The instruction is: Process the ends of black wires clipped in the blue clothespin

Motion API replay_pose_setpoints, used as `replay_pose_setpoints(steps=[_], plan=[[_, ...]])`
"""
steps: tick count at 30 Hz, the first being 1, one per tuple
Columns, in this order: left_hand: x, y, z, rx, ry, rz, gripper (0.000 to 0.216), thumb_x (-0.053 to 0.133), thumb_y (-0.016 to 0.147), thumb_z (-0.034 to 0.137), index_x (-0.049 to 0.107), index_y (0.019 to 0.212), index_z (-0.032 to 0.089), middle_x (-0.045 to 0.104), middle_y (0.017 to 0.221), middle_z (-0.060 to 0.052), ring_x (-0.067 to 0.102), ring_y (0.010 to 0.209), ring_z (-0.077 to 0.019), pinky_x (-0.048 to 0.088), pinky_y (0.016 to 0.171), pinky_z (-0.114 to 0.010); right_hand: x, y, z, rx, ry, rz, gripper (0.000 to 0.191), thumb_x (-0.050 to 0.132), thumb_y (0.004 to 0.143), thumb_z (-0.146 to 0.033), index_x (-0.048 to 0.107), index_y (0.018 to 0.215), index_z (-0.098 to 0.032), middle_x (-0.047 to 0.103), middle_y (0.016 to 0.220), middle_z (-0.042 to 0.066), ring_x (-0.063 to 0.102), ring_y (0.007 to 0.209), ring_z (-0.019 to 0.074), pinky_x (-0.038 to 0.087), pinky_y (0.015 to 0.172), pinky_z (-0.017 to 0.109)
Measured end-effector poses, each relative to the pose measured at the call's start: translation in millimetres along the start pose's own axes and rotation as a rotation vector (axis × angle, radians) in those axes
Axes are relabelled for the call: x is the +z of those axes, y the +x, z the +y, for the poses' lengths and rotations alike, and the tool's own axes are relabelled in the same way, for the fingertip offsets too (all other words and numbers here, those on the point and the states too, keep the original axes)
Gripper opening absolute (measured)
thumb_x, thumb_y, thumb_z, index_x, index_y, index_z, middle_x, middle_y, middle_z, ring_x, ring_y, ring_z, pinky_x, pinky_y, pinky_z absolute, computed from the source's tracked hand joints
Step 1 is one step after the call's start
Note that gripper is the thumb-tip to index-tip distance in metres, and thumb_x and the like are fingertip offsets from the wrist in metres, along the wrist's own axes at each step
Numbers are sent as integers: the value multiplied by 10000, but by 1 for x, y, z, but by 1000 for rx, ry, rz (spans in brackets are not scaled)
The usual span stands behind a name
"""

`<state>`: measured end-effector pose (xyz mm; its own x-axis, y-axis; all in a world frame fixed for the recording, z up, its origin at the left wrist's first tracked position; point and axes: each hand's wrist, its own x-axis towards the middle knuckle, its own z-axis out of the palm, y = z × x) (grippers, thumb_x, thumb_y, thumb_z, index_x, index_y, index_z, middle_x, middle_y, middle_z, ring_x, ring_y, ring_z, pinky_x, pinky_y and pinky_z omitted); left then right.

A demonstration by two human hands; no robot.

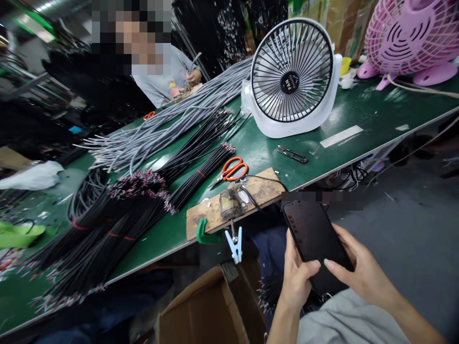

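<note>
Holding phone (311, 234) | left hand (297, 282) grasps its left edge | right hand (362, 274) grasps its right edge

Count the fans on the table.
2. A white fan stands midway along the table; a pink fan at its right end, cut off by the frame. Others may be hidden.

The phone (314, 239) shows a glossy black glass face. The table (358, 114) has a smooth green sheen, the board (258, 191) is rough worn wood, and the fan (292, 76) is shiny white plastic.
</note>
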<state>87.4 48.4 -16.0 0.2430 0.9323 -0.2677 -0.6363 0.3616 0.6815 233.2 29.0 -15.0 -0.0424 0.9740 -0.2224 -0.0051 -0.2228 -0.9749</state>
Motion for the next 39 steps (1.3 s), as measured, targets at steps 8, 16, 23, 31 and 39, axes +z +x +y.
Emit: replay_pose_setpoints(steps=[8,16,23,31,39], plan=[[0,1,1,-18,-94,8,591,651,727,118,590,1295,274,630,1334,-29,526,1266,-279,433,1035,-382,-10,-3,5,66,114,-56,722,622,872,-352,271,1463,-131,616,1301,197,655,1113,289,564,914,373],[-2,-2,3,-38,2,-48,802,742,628,146,479,1377,264,591,1371,-58,447,1323,-328,395,1069,-409,-13,2,-1,104,179,-73,684,645,851,-398,396,1431,-135,763,917,107,725,777,229,602,793,384],[-2,-3,0,-44,175,4,831,759,704,234,370,1439,238,566,1378,-100,440,1322,-323,377,1075,-406,-10,4,2,102,156,30,577,661,828,-427,530,1315,-146,728,1103,138,718,719,204,610,626,285],[-1,-1,3,-63,-60,-73,842,622,566,27,503,1366,263,628,1331,-40,549,1226,-304,465,968,-372,-15,3,4,115,145,18,610,660,834,-381,493,1363,-128,764,954,115,720,706,233,597,788,381],[0,0,-1,-70,-17,12,680,674,719,191,495,1373,251,603,1361,-61,503,1279,-317,402,1057,-422,-14,2,-1,114,169,-22,622,644,846,-403,461,1376,-133,727,1096,150,717,724,229,590,830,404]])
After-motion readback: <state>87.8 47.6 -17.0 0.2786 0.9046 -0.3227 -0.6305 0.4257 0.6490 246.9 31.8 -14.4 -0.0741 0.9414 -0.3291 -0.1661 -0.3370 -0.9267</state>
